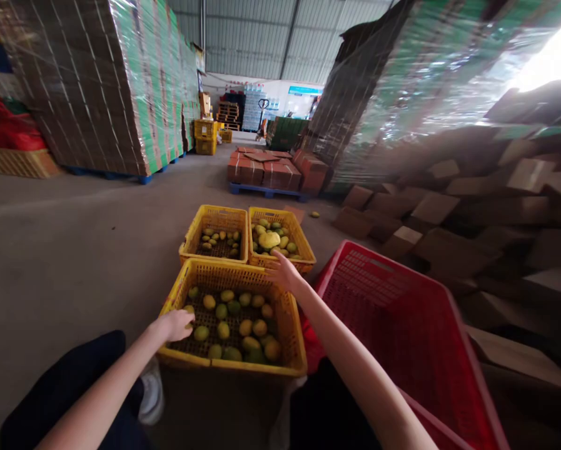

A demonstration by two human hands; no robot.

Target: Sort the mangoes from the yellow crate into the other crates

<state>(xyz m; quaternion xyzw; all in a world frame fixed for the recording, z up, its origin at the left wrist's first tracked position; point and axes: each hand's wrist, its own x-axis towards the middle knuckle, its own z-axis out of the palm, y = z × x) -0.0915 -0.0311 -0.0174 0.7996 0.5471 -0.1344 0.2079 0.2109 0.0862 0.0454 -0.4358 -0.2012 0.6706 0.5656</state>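
Observation:
My left hand is at the left side of the near yellow crate, its fingers closed round a mango that is partly hidden. Several green and yellow mangoes lie spread over that crate's floor. My right hand reaches over the crate's far right corner, fingers stretched and nothing in them. Just beyond its fingertips, a large-looking yellow mango shows above the fruit in the back right yellow crate; whether it is in the air or resting I cannot tell. The back left yellow crate holds smaller, greener mangoes.
A red crate stands close on my right. Behind it lies a heap of cardboard boxes. A blue pallet with flattened cartons is ahead. Tall wrapped stacks rise on both sides. One mango lies on the floor.

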